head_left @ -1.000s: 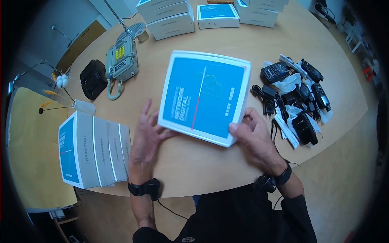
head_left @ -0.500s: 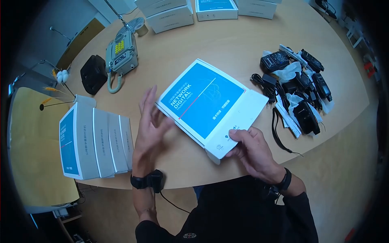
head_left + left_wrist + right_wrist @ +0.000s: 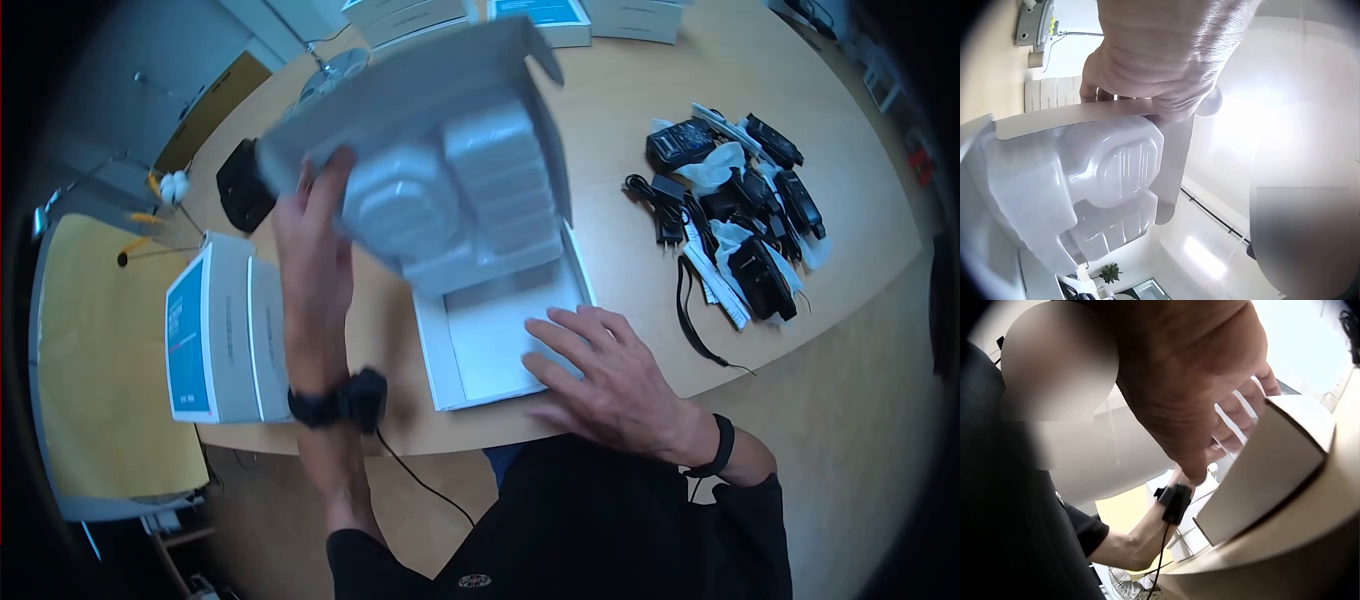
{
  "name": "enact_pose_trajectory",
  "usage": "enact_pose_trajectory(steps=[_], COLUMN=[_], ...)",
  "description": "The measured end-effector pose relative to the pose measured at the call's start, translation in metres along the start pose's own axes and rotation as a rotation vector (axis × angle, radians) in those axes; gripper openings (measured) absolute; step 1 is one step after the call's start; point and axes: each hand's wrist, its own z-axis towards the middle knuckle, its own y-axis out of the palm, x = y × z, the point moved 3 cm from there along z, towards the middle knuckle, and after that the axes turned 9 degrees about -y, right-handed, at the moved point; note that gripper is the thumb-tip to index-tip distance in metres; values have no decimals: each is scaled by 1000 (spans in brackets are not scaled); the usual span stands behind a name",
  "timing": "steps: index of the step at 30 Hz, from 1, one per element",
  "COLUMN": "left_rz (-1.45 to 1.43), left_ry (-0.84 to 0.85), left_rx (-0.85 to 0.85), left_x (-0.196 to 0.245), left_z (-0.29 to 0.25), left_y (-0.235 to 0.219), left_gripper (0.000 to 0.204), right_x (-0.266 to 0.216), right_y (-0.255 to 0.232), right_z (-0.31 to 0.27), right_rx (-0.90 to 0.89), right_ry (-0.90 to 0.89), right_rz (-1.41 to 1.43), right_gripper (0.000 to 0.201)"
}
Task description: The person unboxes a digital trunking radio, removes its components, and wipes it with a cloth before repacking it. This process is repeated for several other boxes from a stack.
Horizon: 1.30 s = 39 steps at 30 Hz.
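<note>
Our left hand (image 3: 312, 245) is clamped on the edge of the raised lid (image 3: 400, 105), with a plastic tray (image 3: 490, 190) tilted up in front of it, above the box (image 3: 437, 350). Our right hand (image 3: 610, 385), fingers apart, hovers over the box's right front corner; we cannot tell whether it touches. The box lies near the front edge of the table (image 3: 655, 290), with room between it and the radios (image 3: 765, 280) on its right; stacked boxes (image 3: 228, 340) stand left.

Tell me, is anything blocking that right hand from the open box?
Nothing visible blocks the near part of the open box, where the right hand is, at the right side. Over the far part, the plastic tray is in the way, by the lid the left hand holds up.
</note>
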Motion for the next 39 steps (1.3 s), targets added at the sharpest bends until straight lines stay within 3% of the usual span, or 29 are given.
enact_pose_trajectory(steps=[2, 6, 9, 11, 13, 16, 17, 20, 21, 22, 24, 25, 26, 27, 28, 29, 30, 32, 33, 35, 36, 39], left_rz=[26, -11, 127, 278, 453, 370, 315, 330, 389, 381, 684, 800, 925, 1018, 1079, 1137, 1107, 1433, 1415, 1438, 1431, 1424], left_ry=[-30, -76, 31, 71, 119, 192, 106, 16, 3, -1, 436, 580, 670, 690, 624, 562, 571, 341, 342, 354, 351, 320], left_rx=[-15, -30, 40, 50, 30, -12, 20, 102, 180, 168, 333, 329, 226, 3, -196, -396, -419, -648, -656, -579, -569, -568], left_x=[6, 12, -2, -3, 2, 6, 9, -7, -11, -20, -31, -23, -17, -17, -19, -23, -29, -54, -59, -66, -66, -68], left_z=[16, -10, -32, -40, -49, -34, -29, 10, 14, 16, 25, 5, -14, -30, -50, -66, -79, -100, -103, -103, -103, -107], left_y=[6, 27, 17, 12, 16, 20, 23, 9, 12, 7, -2, 6, 16, 17, 29, 39, 47, 60, 63, 61, 62, 65], left_gripper=[51, 53, 48, 46, 43, 43, 53, 70, 87, 87, 90, 82, 70, 63, 63, 63, 63, 63, 63, 64, 64, 63], right_x=[9, 16, 13, 1, -1, 9, 9, 12, 11, 12, 11, 10, 12, 13, 17, 22, 23, 22, 21, 17, 17, 34], right_y=[14, 12, 0, -28, -47, -58, -53, -19, -5, 2, 1, 0, -3, -6, -6, 8, 9, 11, 7, -6, -13, -48], right_z=[-18, -27, -22, -7, 25, 60, 55, 23, 11, 2, -2, -5, -9, -15, -20, -16, -15, -15, -20, -22, -26, -47], right_rx=[-234, -228, -163, 101, 192, 25, 15, -262, -273, -278, -229, -175, -167, -181, -205, -177, -191, -177, -192, 5, -4, 43], right_ry=[-134, -104, -95, -125, -173, -69, -72, -157, -154, -142, -84, -41, 6, 16, 19, -88, -89, -75, -67, -123, -131, 107], right_rz=[-163, -112, -43, 23, -312, -340, -335, -172, -169, -171, -131, -81, -108, -131, -151, -145, -175, -181, -188, -63, -64, -236], right_gripper=[25, 18, 20, 31, 44, 58, 58, 57, 58, 59, 58, 57, 57, 62, 66, 71, 72, 71, 71, 64, 64, 52])
